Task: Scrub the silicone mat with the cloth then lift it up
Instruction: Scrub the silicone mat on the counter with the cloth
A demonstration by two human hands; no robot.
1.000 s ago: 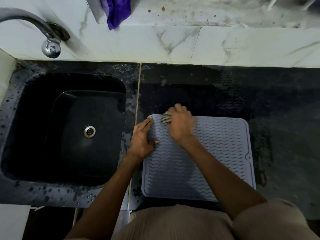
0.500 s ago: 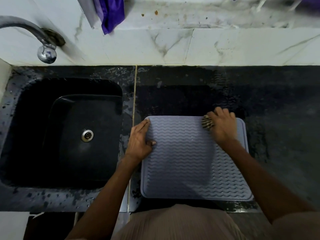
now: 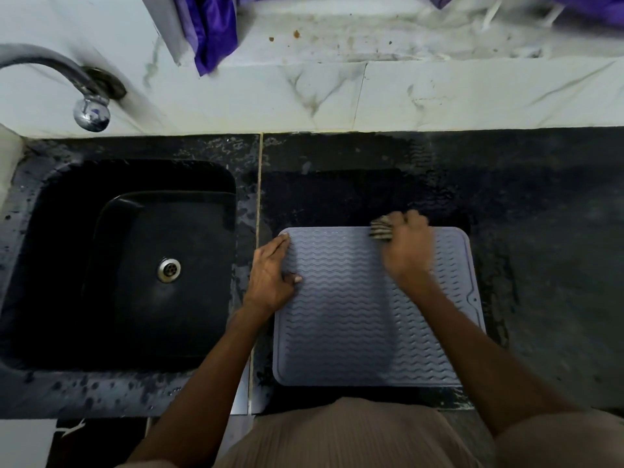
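A grey silicone mat (image 3: 344, 319) with wavy ridges lies flat on the black counter (image 3: 540, 265), right of the sink. My left hand (image 3: 271, 276) rests with straight fingers on the mat's left edge, near its far left corner. My right hand (image 3: 407, 246) grips a bunched striped cloth (image 3: 381, 229) and presses it onto the mat along its far edge, right of the middle. Most of the cloth is hidden under my fingers.
A black sink (image 3: 128, 261) with a metal drain (image 3: 168, 270) sits to the left, under a chrome tap (image 3: 89, 111). A white marble ledge (image 3: 405, 92) runs behind the counter, with purple fabric (image 3: 212, 32) hanging over it. The counter is wet around the mat.
My right hand swept the cloth from the mat's far left to its far right, and now it is back left of that corner. My left hand stayed on the left edge.
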